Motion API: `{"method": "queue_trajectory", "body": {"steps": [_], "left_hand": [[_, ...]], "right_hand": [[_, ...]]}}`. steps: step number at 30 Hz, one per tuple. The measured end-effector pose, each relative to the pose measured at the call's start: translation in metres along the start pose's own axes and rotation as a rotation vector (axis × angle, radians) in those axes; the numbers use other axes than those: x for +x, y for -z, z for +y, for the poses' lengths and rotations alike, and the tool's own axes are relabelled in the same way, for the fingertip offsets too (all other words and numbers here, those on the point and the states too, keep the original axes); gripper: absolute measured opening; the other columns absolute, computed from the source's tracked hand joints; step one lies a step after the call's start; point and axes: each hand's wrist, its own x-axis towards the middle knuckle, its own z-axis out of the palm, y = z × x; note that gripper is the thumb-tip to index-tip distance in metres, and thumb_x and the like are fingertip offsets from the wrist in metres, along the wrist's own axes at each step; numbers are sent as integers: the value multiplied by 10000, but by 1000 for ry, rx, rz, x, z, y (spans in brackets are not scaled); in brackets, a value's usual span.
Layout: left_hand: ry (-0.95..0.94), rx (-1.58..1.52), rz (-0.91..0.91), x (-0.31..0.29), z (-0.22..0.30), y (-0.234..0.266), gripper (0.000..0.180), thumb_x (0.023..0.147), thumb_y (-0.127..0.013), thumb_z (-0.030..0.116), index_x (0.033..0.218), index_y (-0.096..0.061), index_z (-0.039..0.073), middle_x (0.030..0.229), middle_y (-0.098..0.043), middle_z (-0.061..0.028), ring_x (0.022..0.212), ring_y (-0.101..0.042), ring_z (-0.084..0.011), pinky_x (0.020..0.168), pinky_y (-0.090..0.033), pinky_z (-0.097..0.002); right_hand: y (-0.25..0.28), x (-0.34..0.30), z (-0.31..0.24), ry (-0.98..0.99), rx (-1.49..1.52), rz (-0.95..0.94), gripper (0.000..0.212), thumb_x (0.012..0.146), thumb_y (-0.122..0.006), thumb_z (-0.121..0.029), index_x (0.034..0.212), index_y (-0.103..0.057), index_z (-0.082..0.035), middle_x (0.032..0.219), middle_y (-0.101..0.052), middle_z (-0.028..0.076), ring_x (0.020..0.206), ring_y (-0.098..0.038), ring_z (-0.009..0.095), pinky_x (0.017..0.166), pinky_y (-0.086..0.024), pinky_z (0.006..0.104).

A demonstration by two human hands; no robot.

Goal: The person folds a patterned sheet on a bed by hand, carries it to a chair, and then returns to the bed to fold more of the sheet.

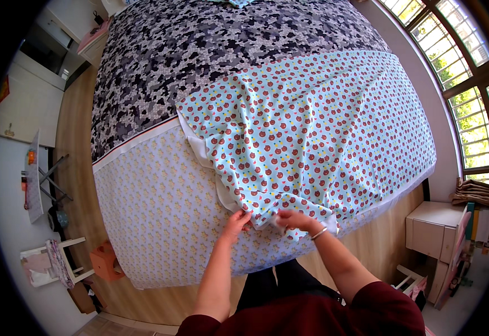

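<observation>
A light blue sheet printed with brown bear heads lies in folds over the right part of the bed, its white underside turned up along the left edge. At the near edge of this sheet, my left hand pinches the fabric. A short way to the right, my right hand, with a bangle on its wrist, grips a bunched bit of the same edge; its fingertips are slightly blurred. Beneath the sheet is a pale lavender bed cover with small yellowish figures.
A black, grey and white patterned blanket covers the far part of the bed. A white nightstand stands by the window on the right. To the left are an orange stool, a small white rack and a folding-legged white board.
</observation>
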Motion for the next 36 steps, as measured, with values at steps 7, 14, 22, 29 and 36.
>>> {"method": "queue_trajectory", "body": {"steps": [7,14,22,29,36], "left_hand": [[63,358,65,12,-25,-6,260,776,-518,243,938,-524,40,829,-577,-51,658,-521,-124,558,-422,-271],[-82,757,653,17,-67,-44,264,673,-617,218,795,-545,-6,690,-552,-104,578,-511,-246,558,-415,-355],[-69,-223,449,19,-67,-46,211,693,-541,105,866,-495,-7,840,-537,-98,701,-525,-200,607,-423,-344],[-243,-652,-26,-86,-49,-54,245,724,-404,-14,956,-480,3,934,-536,-100,863,-525,-232,735,-434,-375],[-143,-727,35,-159,-62,-68,282,765,-389,31,1038,-452,5,1018,-497,-104,927,-503,-230,789,-427,-381]], "right_hand": [[51,-50,-62,271,721,202,134,830,-459,-172,927,-485,-82,797,-521,4,676,-518,94,589,-444,230],[54,-62,-85,319,755,201,160,833,-446,-173,937,-491,-59,824,-529,7,722,-515,88,642,-440,235],[40,-68,-109,326,678,120,125,820,-473,-149,906,-498,-62,805,-527,1,707,-513,78,627,-439,227],[-29,-46,-96,258,549,-46,106,801,-507,-168,876,-515,-92,772,-500,-40,702,-486,50,611,-418,209],[-150,-65,-33,330,-246,75,341,834,-431,-301,989,-476,0,797,-550,131,764,-536,203,698,-416,291]]}}
